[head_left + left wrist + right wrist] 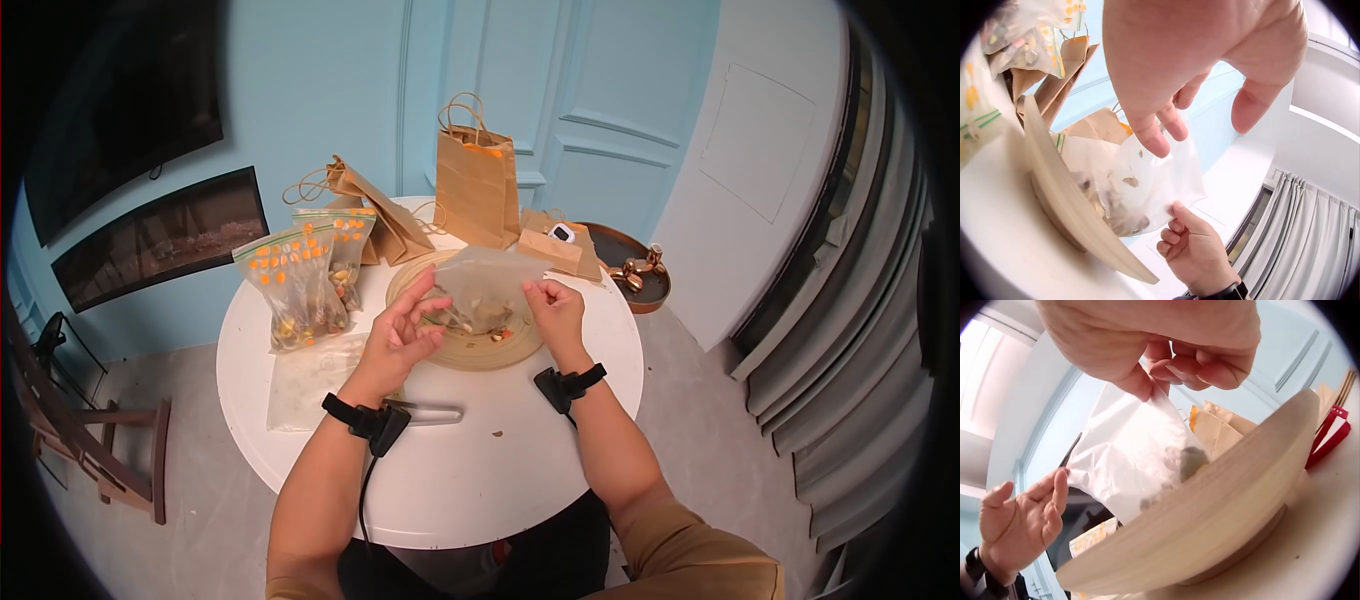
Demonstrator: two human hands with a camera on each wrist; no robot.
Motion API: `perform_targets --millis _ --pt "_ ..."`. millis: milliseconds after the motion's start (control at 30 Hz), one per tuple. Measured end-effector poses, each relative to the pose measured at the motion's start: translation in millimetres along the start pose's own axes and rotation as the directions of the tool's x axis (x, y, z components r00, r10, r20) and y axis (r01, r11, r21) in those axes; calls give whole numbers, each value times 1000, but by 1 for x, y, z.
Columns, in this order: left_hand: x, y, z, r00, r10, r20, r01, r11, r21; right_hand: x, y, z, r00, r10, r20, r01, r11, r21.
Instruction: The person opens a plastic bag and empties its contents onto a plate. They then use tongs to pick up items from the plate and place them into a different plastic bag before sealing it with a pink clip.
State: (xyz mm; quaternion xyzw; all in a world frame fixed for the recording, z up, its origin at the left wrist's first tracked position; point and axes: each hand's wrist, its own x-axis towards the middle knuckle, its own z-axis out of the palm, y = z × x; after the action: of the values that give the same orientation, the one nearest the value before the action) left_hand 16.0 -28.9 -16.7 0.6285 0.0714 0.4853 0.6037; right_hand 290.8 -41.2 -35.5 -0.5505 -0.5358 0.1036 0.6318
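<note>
Head view shows a person seated at a round white surface (300,450), both hands raised over a shallow wooden bowl (505,350). A clear plastic bag (485,275) stands in that bowl, its lower part resting inside with small shells or stones gathered at the bottom. The right hand (556,312) pinches the bag's upper right edge between curled fingers and thumb; the right wrist view shows this pinch plainly, with the film hanging down from the fingertips into the bowl. The left hand (400,335) is spread, fingers relaxed and apart, its fingertips at the bag's left side; the right wrist view shows one fingertip touching the film's edge, gripping nothing.

Left of the bowl, two zip bags with orange spots (300,275) stand together on the surface, filled with mixed small pieces. A flat empty plastic bag (305,385) lies near the left forearm. Behind the bowl stand brown paper bags (475,180), one upright with handles, another lying on its side. A dark round tray (625,255) with shiny copper-coloured ornaments sits at the far right edge.
</note>
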Motion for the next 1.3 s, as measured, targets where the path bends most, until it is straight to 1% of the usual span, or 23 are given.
perform_targets --millis 67,167,267,333,467,567,667,733,767,867,967,1067,1167,1267,1300 --pt "0 2 2 1000 26 10 -26 1000 -8 -5 -12 6 991 -85 -106 90 995 40" --pt "0 10 5 998 61 12 -61 998 -8 -10 -23 5 984 -112 -138 129 984 120" --pt "1 13 6 995 98 18 -98 995 -7 -13 -32 6 988 -68 -137 99 966 237" --pt "1 14 7 994 110 19 -110 994 1 -13 -30 6 985 -87 -149 124 957 261" --pt "0 19 10 991 136 13 -136 989 50 -14 -34 5 974 -153 -168 194 944 265" --pt "-1 22 12 989 146 17 -147 988 53 -14 -36 3 962 -216 -164 251 940 231" --pt "-1 24 12 987 160 21 -161 985 57 -13 -34 7 973 -179 -144 215 929 300" --pt "-1 23 11 986 165 14 -165 985 55 -11 -31 1 975 -212 -72 217 973 78" --pt "-1 23 10 986 168 11 -168 984 55 -10 -30 -1 974 -223 -34 221 975 -35" --pt "-1 24 10 986 167 12 -168 984 55 -8 -27 1 954 -299 -28 298 954 -47" --pt "-1 26 12 982 190 20 -191 979 77 -9 -27 2 980 -188 -71 194 978 83" --pt "-2 27 12 980 193 41 -196 976 99 -12 -38 4 986 -138 -92 156 958 240" --pt "-1 23 10 983 176 46 -181 975 128 -10 -33 3 996 -31 -78 55 944 325" --pt "-2 20 9 989 146 18 -147 977 155 -8 -33 2 990 -10 -137 66 909 412" --pt "-2 19 8 994 113 1 -112 981 157 -7 -32 1 991 24 -129 34 902 430"
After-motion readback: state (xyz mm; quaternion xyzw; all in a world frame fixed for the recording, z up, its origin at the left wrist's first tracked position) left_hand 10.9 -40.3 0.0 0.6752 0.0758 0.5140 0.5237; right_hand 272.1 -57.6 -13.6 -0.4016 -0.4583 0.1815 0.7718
